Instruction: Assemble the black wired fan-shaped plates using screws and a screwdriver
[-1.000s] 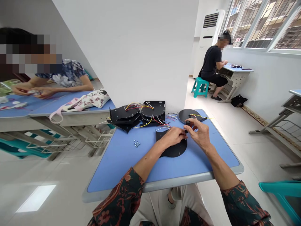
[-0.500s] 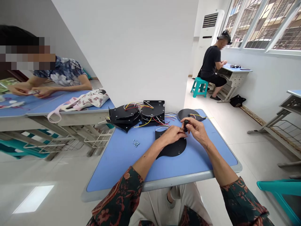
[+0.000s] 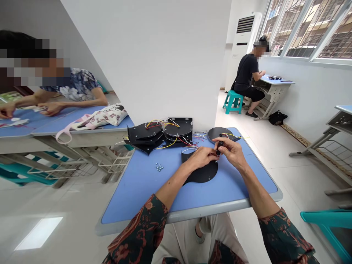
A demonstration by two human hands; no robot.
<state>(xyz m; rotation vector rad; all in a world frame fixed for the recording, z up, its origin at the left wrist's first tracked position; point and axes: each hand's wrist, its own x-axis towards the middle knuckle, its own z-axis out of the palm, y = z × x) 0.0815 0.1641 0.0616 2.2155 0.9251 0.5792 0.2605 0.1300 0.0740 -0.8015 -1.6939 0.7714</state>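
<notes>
As our loosely open left hand [image 3: 202, 157] rests on a round black metal plate [image 3: 202, 174], our right hand's [image 3: 232, 152] closed grip pinches a small black part [image 3: 220, 148].

**A:** We can't make out the small black piece [image 3: 219, 148] in the right hand [image 3: 231, 154]; the fingers [image 3: 226, 143] cover most of it.

**B:** And we're losing part of the black disc [image 3: 202, 174] under the left hand [image 3: 200, 157]!

**A:** Those little metal bits [image 3: 158, 167] are too small for us to tell.

**B:** Far left, we've got a co-worker's hand [image 3: 5, 110] cut off by the edge, and that head [image 3: 33, 62] is just a blur.
</notes>
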